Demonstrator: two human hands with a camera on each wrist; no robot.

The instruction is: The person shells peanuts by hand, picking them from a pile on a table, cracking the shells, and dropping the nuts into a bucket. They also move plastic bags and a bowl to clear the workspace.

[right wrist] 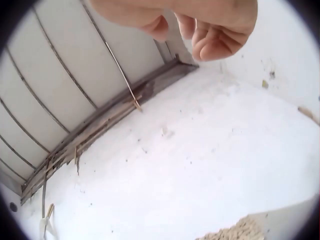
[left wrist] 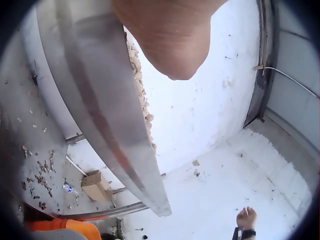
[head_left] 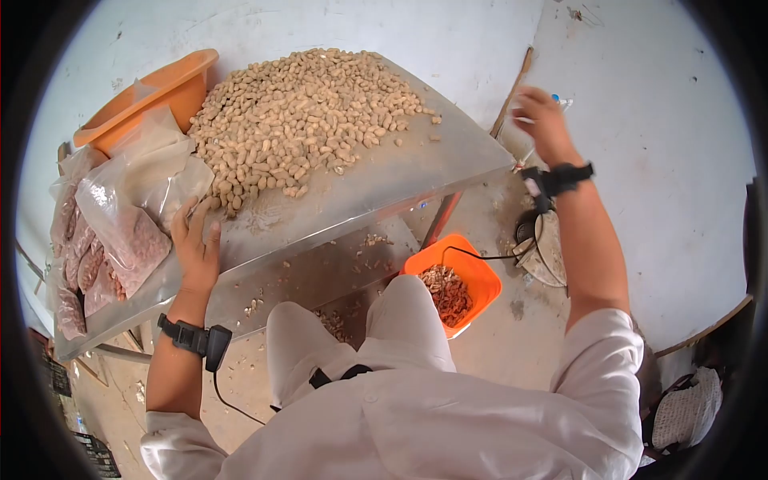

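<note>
A big heap of unshelled peanuts (head_left: 308,112) covers the far part of a metal table (head_left: 352,192). My left hand (head_left: 196,244) is at the near left side of this heap, fingers extended over the tabletop beside clear plastic bags (head_left: 136,240) of pinkish shelled peanuts. Raised beyond the table's right corner is my right hand (head_left: 546,126), slightly blurred. In the right wrist view its fingers (right wrist: 220,45) are loosely bent, with a gap to the thumb and nothing seen between them. The left wrist view shows only the base of the left hand (left wrist: 175,45).
An orange basin (head_left: 148,96) stands behind the bags. On the floor by my right knee is an orange bucket (head_left: 480,276) with reddish peanuts and shells. A cable crosses it toward a round pale object (head_left: 546,252). White walls (head_left: 640,160) close off the back and right.
</note>
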